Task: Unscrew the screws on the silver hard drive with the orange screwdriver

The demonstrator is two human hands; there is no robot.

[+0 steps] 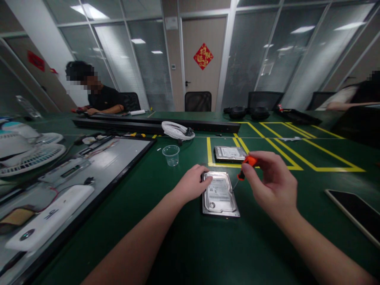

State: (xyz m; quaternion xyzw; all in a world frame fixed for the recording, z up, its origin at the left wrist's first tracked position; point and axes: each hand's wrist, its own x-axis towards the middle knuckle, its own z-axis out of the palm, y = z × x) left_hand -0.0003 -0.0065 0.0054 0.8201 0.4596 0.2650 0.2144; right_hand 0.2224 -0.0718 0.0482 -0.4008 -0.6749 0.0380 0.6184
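Observation:
A silver hard drive [219, 194] lies flat on the green table in front of me. My left hand [194, 183] grips its upper left corner, the thumb resting on the lid and the other fingers along the far left edge. In my right hand [271, 180] is an orange and black screwdriver [246, 167], pinched by the handle between thumb and fingers. Its thin shaft slants down to the right edge of the drive, where the tip seems to touch. A second hard drive [228, 153] sits just beyond, within yellow tape lines.
A clear plastic cup [171, 155] stands left of the drives, with a white fan grille [178, 130] behind it. A large panel [118, 158] carrying a white device [50, 217] fills the left. A phone [356, 209] lies at right. A person [102, 97] sits across the table.

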